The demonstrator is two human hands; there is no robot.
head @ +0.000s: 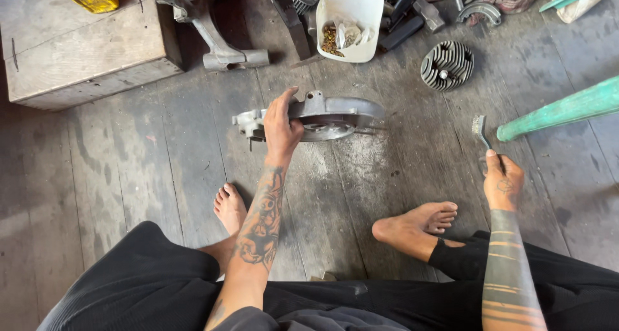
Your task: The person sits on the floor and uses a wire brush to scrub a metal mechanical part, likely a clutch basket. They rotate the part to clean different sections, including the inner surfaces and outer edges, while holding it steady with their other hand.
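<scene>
Hands worked well apart: left hand [281, 126] clamped on the grey engine casing [335, 115], right hand [503, 182] gripped a wire brush [480, 130] beside the green leg [561, 110].

The casing [322, 115] is a grey metal engine part, flat and rounded at one end, with a dark hollow on its under face. It stands tilted on its edge on the floor, under the left hand [282, 128] which grips its top. The brush [480, 130] is small, with wire bristles, upright in the right hand [503, 184].
</scene>
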